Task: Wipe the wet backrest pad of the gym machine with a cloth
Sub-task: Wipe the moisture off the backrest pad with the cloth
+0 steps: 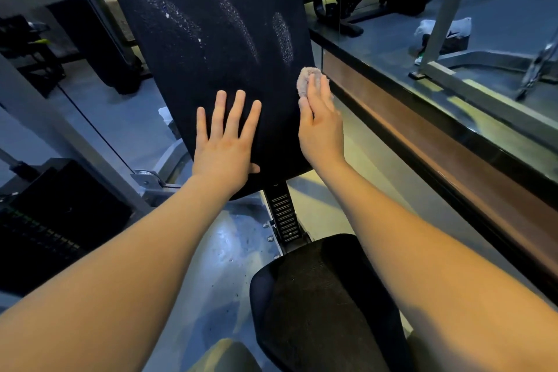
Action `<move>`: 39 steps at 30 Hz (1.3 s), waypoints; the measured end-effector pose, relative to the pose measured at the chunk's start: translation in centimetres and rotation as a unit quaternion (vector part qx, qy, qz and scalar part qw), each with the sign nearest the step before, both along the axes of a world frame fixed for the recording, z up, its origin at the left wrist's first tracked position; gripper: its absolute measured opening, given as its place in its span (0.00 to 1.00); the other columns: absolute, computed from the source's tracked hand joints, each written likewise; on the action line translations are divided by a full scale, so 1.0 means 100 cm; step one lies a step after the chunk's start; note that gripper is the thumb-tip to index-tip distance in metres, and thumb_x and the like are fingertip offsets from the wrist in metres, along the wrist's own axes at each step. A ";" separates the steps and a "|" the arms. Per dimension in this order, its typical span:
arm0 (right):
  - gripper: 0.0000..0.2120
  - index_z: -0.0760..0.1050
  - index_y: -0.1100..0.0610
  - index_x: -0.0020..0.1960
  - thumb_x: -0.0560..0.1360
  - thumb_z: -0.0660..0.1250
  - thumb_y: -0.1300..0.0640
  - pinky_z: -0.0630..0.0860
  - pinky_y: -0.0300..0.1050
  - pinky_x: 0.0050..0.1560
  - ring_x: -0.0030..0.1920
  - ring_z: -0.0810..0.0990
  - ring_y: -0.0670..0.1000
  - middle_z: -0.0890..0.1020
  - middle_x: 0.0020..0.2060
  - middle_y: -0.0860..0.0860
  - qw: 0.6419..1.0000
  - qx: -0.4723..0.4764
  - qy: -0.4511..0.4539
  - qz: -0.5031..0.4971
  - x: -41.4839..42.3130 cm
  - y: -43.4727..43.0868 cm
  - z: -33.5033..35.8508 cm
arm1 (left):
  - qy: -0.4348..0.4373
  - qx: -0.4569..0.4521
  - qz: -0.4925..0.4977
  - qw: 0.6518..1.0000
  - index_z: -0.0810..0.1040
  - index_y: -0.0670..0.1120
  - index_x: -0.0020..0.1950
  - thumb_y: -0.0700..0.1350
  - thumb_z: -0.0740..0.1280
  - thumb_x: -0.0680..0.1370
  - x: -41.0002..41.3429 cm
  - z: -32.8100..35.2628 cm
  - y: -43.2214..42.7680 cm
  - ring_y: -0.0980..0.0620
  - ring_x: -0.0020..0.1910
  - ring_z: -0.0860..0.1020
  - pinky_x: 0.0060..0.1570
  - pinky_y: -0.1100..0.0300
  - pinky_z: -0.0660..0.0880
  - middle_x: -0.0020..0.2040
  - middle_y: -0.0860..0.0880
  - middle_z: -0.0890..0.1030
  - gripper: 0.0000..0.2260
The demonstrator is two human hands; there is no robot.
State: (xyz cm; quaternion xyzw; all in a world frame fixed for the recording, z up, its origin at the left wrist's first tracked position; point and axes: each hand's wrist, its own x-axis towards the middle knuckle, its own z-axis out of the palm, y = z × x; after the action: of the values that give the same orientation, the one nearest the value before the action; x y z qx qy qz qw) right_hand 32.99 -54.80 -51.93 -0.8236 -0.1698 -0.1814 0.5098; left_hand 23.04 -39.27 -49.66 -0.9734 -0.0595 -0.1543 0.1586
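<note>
The black backrest pad (205, 24) rises in front of me, streaked with bands of water droplets over its upper part. My left hand (225, 142) lies flat on the pad's lower part, fingers spread, holding nothing. My right hand (320, 121) is at the pad's lower right edge, with a small bunched pinkish cloth (305, 78) under its fingers. The cloth touches the pad's right edge just below a patch of droplets.
A black seat pad (323, 302) sits below, joined by a notched adjuster post (283, 214). A wood-trimmed ledge (437, 142) runs along the right, beneath what looks like a mirror. A weight stack (45, 229) and grey frame bars (57, 142) stand at the left.
</note>
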 end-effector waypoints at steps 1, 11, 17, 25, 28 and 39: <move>0.23 0.60 0.52 0.82 0.88 0.53 0.54 0.61 0.48 0.78 0.81 0.59 0.50 0.61 0.81 0.51 1.000 0.014 -0.006 -0.006 0.002 0.000 0.001 | 0.002 0.000 0.001 1.000 0.32 0.52 0.80 0.64 0.72 0.72 0.001 -0.001 0.001 0.39 0.78 0.31 0.73 0.37 0.33 0.81 0.45 0.33 0.56; 0.18 0.75 0.53 0.73 0.87 0.53 0.54 0.70 0.25 0.58 0.62 0.77 0.42 0.81 0.64 0.47 0.983 0.154 0.096 0.036 0.050 -0.004 0.038 | 0.018 -0.011 0.011 1.000 0.29 0.50 0.79 0.60 0.71 0.76 0.002 -0.002 -0.002 0.38 0.76 0.27 0.72 0.35 0.32 0.79 0.44 0.29 0.54; 0.16 0.75 0.49 0.46 0.87 0.53 0.52 0.69 0.30 0.41 0.40 0.75 0.38 0.77 0.39 0.42 0.984 0.149 0.097 0.033 0.044 -0.008 0.032 | 0.023 -0.004 0.018 1.000 0.28 0.49 0.79 0.59 0.71 0.76 0.004 -0.004 -0.006 0.36 0.76 0.27 0.71 0.33 0.32 0.79 0.42 0.28 0.54; 0.24 0.70 0.50 0.36 0.88 0.50 0.46 0.69 0.45 0.42 0.37 0.71 0.47 0.73 0.34 0.48 0.970 0.059 0.232 0.045 -0.002 -0.050 -0.044 | 0.036 -0.015 0.027 0.999 0.27 0.48 0.79 0.57 0.71 0.76 0.003 -0.002 -0.010 0.36 0.75 0.25 0.71 0.33 0.32 0.78 0.42 0.27 0.55; 0.25 0.66 0.52 0.32 0.86 0.53 0.46 0.67 0.46 0.38 0.34 0.68 0.51 0.70 0.29 0.50 0.956 0.093 0.277 0.035 0.011 -0.044 -0.035 | 0.037 -0.016 0.024 0.999 0.28 0.48 0.79 0.57 0.71 0.75 0.003 -0.002 -0.010 0.36 0.75 0.25 0.71 0.33 0.32 0.78 0.42 0.27 0.55; 0.25 0.71 0.62 0.41 0.87 0.52 0.45 0.69 0.46 0.39 0.36 0.73 0.53 0.74 0.34 0.56 0.984 0.067 0.166 0.023 0.021 -0.034 -0.018 | 0.029 -0.010 0.022 0.999 0.29 0.47 0.79 0.58 0.70 0.76 0.003 -0.005 -0.007 0.35 0.76 0.27 0.72 0.32 0.34 0.78 0.41 0.27 0.53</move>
State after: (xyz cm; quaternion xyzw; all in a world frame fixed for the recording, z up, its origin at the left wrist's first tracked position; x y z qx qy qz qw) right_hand 35.05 -58.24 -53.75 -0.8022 -0.0894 -0.0409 0.5889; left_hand 23.37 -40.01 -50.13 -0.9776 -0.0778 -0.1218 0.1533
